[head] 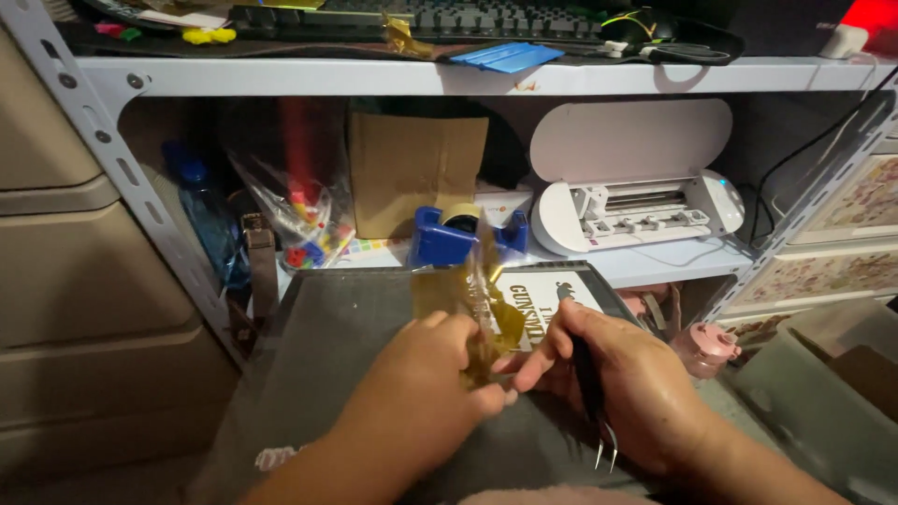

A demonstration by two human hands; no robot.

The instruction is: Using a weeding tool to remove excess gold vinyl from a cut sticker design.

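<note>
While the left hand point(426, 374) pinches the gold foil point(477, 309) over the dark mat point(346, 327), the right hand point(617, 374), its grip pinching both foil and tweezers point(594, 402), should peel slowly and keep tension even.

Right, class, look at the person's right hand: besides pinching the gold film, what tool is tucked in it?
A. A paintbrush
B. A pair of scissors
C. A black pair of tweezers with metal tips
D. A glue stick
C. The right hand holds black tweezers whose two metal tips point down past the palm, while both it and the left hand pinch the crumpled gold film over the dark cutting mat.
</note>
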